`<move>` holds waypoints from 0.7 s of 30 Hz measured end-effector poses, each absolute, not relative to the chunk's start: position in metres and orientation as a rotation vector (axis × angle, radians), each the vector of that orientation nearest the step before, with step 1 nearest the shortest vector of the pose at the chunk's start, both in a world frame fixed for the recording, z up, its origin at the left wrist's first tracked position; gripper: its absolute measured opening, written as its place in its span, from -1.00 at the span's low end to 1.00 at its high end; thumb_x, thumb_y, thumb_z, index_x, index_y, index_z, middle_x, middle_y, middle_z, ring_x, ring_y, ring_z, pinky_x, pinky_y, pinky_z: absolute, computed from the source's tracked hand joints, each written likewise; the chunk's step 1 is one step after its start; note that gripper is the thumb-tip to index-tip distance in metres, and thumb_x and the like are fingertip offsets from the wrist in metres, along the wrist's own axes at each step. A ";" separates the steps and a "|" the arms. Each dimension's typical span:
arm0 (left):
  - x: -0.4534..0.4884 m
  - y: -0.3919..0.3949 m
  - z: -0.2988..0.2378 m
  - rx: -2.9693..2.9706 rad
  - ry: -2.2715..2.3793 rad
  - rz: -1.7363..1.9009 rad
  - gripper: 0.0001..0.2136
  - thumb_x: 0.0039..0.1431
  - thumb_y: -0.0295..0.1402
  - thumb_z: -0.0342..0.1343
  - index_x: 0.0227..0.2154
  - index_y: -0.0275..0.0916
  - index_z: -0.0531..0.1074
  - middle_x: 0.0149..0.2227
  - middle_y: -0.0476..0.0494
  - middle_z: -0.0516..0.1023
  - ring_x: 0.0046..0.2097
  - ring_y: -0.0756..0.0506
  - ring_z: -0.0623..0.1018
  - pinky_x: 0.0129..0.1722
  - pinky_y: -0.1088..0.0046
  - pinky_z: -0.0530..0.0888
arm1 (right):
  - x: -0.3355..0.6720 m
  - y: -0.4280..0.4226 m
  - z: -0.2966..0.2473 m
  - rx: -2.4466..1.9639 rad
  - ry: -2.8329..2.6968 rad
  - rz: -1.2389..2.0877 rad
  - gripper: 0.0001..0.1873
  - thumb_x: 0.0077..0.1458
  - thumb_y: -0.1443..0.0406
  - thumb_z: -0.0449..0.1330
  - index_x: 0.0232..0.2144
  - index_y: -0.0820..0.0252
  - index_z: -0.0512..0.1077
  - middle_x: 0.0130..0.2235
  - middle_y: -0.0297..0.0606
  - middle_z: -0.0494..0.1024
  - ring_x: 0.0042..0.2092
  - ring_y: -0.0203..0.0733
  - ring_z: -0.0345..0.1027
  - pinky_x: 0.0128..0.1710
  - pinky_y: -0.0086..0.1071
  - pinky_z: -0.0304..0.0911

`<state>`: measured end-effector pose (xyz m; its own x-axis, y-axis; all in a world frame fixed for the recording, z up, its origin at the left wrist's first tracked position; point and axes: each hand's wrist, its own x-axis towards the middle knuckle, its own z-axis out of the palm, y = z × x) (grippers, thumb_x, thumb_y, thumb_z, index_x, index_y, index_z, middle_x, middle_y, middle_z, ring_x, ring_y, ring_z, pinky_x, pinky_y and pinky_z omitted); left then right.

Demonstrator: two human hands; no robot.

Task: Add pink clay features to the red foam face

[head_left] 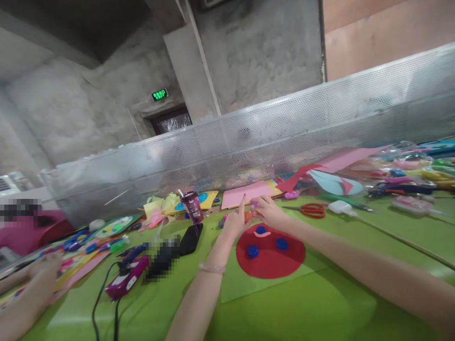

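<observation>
A red paper circle (pixel 270 260) lies on a light green sheet (pixel 231 289), with three blue bottle caps (pixel 282 244) and a pink curved strip (pixel 262 234) on it. Just beyond its far edge, my two hands meet around a small orange piece (pixel 250 215), whose kind I cannot make out. My left hand (pixel 235 221) pinches it from the left, index finger pointing up. From the right, the bent fingers of my right hand (pixel 272 213) close on it, partly hiding it. Something small and purple (pixel 255 204) shows at the right fingertips.
Red-handled scissors (pixel 313 210) and a white glue gun plug (pixel 341 208) lie to the right. A purple cup with a straw (pixel 192 207), a black phone (pixel 191 239) and a purple corded tool (pixel 128 279) are left. Another person's arm (pixel 31 284) rests at far left. Pink paper (pixel 245 194) lies behind.
</observation>
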<state>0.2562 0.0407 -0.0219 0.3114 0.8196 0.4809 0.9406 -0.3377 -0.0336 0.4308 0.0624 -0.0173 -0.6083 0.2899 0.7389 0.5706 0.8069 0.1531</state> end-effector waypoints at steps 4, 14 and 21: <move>0.258 0.040 -0.022 -2.262 -1.604 -0.575 -0.22 0.18 -0.23 -0.07 0.21 -0.38 -0.52 -0.20 -0.30 0.54 -0.23 -0.17 0.56 -0.32 0.42 0.38 | 0.434 0.059 -0.019 -0.643 -2.180 -0.503 -0.88 0.07 0.46 0.14 -0.29 0.28 0.43 0.04 -0.04 0.27 0.01 -0.01 0.11 -0.01 -0.07 0.15; 0.252 0.036 -0.022 -2.278 -1.602 -0.616 -0.25 0.17 -0.21 -0.06 0.23 -0.35 -0.43 -0.17 -0.33 0.53 -0.21 -0.21 0.55 -0.30 0.38 0.38 | 0.441 0.060 -0.017 -0.598 -2.209 -0.545 -0.80 0.07 0.41 0.17 -0.21 0.20 0.43 0.01 -0.08 0.32 0.00 -0.02 0.15 -0.04 -0.07 0.18; 0.256 0.033 -0.020 -2.331 -1.567 -0.635 -0.25 0.14 -0.23 -0.01 0.24 -0.30 -0.37 -0.19 -0.25 0.55 -0.24 -0.20 0.55 -0.31 0.38 0.40 | 0.438 0.055 -0.015 -0.528 -2.238 -0.555 -0.89 0.09 0.32 0.18 -0.29 0.22 0.46 -0.08 -0.09 0.38 -0.04 -0.05 0.17 -0.05 -0.12 0.18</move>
